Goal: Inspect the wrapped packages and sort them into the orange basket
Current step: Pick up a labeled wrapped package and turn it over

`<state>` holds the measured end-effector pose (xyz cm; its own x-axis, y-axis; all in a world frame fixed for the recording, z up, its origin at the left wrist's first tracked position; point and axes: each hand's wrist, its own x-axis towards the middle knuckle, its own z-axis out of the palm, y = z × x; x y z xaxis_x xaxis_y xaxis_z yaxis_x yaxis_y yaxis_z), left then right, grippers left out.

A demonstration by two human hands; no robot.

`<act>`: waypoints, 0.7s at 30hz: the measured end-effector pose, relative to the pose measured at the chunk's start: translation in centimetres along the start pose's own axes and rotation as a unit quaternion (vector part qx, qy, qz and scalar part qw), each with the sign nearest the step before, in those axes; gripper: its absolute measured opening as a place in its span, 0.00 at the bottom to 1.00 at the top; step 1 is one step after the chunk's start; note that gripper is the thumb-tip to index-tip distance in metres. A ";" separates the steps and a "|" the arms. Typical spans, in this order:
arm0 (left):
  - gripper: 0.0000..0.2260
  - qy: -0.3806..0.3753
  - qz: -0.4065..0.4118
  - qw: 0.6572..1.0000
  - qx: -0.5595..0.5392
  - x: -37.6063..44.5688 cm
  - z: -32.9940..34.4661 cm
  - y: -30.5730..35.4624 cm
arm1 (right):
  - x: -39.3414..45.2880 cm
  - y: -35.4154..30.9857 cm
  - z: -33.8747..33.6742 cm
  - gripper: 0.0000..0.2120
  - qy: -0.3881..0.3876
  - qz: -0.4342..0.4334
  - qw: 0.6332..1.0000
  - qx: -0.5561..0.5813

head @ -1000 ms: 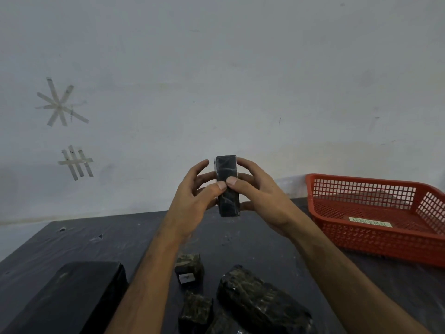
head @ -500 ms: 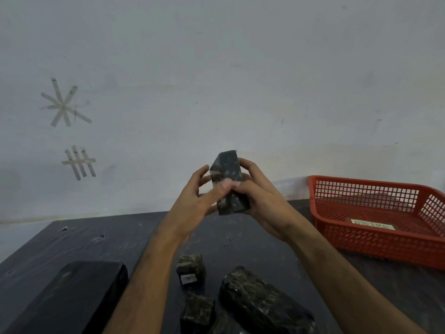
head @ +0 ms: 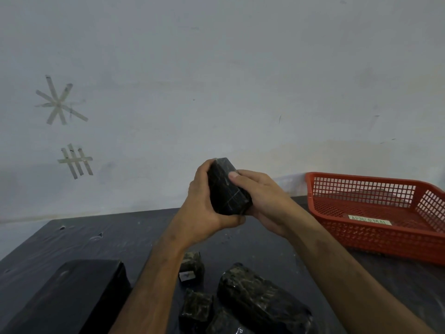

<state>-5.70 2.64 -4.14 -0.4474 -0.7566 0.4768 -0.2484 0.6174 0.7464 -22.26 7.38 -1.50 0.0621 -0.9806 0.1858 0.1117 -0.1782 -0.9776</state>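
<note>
A small black wrapped package (head: 226, 191) is held up in front of me above the dark table (head: 108, 239). My left hand (head: 204, 203) wraps around its left side and bottom. My right hand (head: 260, 198) grips its right side, thumb laid across the top face. The package is tilted, with a broad face toward me. The orange basket (head: 375, 237) stands at the right on the table, with a paper label on its floor and nothing else visible inside. Several more wrapped packages lie near the front edge: a large one (head: 262, 302) and small ones (head: 192, 266) (head: 197, 309).
A big black wrapped box (head: 69, 297) sits at the front left of the table. A grey wall with tape marks (head: 60, 102) rises behind the table. Bare table surface lies between the packages and the basket.
The package was upright with its narrow edge toward me, pinched by both thumbs. Both hands have turned it, so a broad face shows, and my left hand now wraps further around it.
</note>
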 end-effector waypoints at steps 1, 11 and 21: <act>0.54 0.008 0.003 1.000 0.012 0.0 0.1 -0.1 | 0.0 -0.1 0.0 0.14 -0.001 0.002 1.000 0.011; 0.52 0.041 0.023 0.997 0.057 -0.2 0.4 0.1 | 0.2 -0.5 -0.5 0.13 -0.028 0.037 0.994 0.097; 0.51 0.059 -0.010 0.998 0.012 0.1 0.8 -0.3 | 0.1 -0.3 -1.2 0.12 -0.027 0.009 0.999 -0.045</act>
<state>-6.36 2.59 -4.67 -0.3387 -0.7880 0.5141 -0.2773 0.6057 0.7458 -23.49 7.27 -1.36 0.1173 -0.9785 0.1699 0.0205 -0.1687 -0.9855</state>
